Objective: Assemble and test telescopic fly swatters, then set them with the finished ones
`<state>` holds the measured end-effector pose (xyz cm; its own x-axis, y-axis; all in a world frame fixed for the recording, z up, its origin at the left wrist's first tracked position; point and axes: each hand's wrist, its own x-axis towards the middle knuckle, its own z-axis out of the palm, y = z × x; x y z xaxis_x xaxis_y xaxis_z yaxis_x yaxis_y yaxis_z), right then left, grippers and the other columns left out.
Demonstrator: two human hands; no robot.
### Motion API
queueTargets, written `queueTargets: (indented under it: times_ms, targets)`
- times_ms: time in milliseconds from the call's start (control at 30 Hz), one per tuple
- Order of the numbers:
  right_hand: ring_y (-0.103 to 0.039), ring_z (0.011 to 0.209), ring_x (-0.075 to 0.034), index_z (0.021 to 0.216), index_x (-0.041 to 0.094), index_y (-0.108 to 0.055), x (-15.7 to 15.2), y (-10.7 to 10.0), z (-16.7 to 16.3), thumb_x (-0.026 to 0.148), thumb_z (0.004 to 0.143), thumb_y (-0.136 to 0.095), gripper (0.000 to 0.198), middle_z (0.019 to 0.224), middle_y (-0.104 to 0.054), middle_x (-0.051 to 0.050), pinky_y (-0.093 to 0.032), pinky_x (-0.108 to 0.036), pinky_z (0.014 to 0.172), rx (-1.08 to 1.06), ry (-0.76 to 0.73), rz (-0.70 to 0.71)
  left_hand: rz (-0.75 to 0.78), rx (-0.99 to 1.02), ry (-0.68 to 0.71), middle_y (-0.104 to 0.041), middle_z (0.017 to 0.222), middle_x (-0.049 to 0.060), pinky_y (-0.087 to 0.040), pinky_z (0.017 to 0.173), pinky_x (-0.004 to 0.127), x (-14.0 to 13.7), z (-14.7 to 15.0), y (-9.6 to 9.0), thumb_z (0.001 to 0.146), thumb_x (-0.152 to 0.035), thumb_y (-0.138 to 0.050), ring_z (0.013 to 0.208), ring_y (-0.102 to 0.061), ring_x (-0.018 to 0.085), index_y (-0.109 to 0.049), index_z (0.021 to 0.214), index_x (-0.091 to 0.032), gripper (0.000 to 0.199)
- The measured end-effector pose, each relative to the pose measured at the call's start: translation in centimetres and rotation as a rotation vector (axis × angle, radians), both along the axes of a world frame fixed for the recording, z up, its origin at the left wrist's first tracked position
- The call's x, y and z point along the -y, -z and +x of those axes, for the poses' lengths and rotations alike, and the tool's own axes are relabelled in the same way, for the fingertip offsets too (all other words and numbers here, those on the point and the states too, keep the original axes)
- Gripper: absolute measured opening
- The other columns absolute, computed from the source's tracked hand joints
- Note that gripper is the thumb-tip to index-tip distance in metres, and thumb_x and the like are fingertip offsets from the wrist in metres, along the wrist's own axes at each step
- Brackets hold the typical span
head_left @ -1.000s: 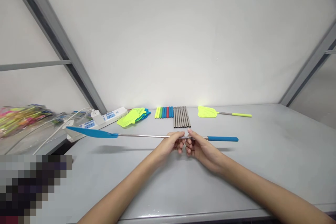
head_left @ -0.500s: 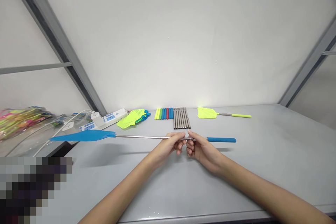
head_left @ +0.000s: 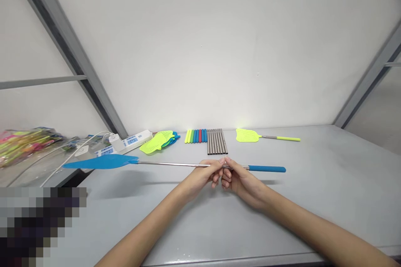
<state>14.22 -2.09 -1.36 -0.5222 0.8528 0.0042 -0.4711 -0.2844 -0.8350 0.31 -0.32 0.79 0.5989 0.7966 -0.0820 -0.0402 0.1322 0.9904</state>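
A long fly swatter (head_left: 169,164) with a blue head, a thin metal telescopic rod and a blue grip lies level above the table in both my hands. My left hand (head_left: 210,172) is closed around the rod near its middle. Close beside it, my right hand (head_left: 237,175) grips the rod just left of the blue grip, thumbs nearly touching. Behind my hands lie a row of metal tubes (head_left: 217,142) and a row of coloured grips (head_left: 196,136). A finished yellow fly swatter (head_left: 267,136) rests at the back right.
Yellow and blue swatter heads (head_left: 160,142) are piled at the back left, next to a white power strip (head_left: 133,141) with plugs and cables. Plastic-bagged colourful items (head_left: 28,144) sit at the far left. Grey frame posts (head_left: 72,50) flank the white back wall.
The fly swatter has shifted slightly to the right, its grip end dipping a little. My hands have come closer together on the rod.
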Motion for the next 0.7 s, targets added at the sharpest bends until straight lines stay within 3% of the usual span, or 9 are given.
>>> queueTargets:
  times_ms: [200,367,567,700]
  targets:
    - [-0.048,0.06,-0.014,0.048,0.016,-0.043,0.0,0.1,-0.2,0.05,0.074,-0.049,0.043,0.056,-0.047,-0.001,-0.034,-0.03,0.068,-0.054,-0.022,-0.046,-0.005,0.015,0.008,-0.045,0.046,-0.001,-0.034,0.049,0.023,0.1,0.0,0.0,0.079,-0.032,-0.043,0.047,-0.048,0.011,-0.053,0.054,-0.012,0.034]
    - [-0.035,0.049,-0.009,0.055,0.016,-0.047,0.0,0.3,-0.3,0.039,0.073,-0.056,0.031,0.049,-0.033,0.006,-0.032,-0.026,0.057,-0.061,-0.001,-0.097,-0.032,0.044,0.003,-0.035,0.041,-0.004,-0.038,0.055,0.026,0.2,-0.1,0.0,0.076,-0.027,-0.041,0.045,-0.045,0.012,-0.042,0.045,-0.016,0.033]
    - [-0.029,0.046,-0.009,0.049,0.019,-0.034,0.1,-0.1,-0.2,0.033,0.074,-0.052,0.034,0.044,-0.025,0.007,-0.032,-0.027,0.059,-0.044,0.006,-0.101,-0.106,0.087,-0.015,-0.023,0.045,-0.008,-0.039,0.064,0.028,0.6,0.0,-0.3,0.074,-0.027,-0.042,0.045,-0.029,0.008,-0.036,0.048,-0.018,0.029]
    - [-0.025,0.044,-0.008,0.047,0.02,-0.027,0.1,-0.7,0.0,0.03,0.073,-0.05,0.037,0.044,-0.02,0.008,-0.031,-0.028,0.058,-0.039,0.028,-0.057,-0.136,0.1,-0.036,-0.025,0.047,-0.007,-0.036,0.063,0.024,0.8,0.2,-1.0,0.073,-0.028,-0.044,0.047,-0.026,0.008,-0.035,0.047,-0.018,0.029]
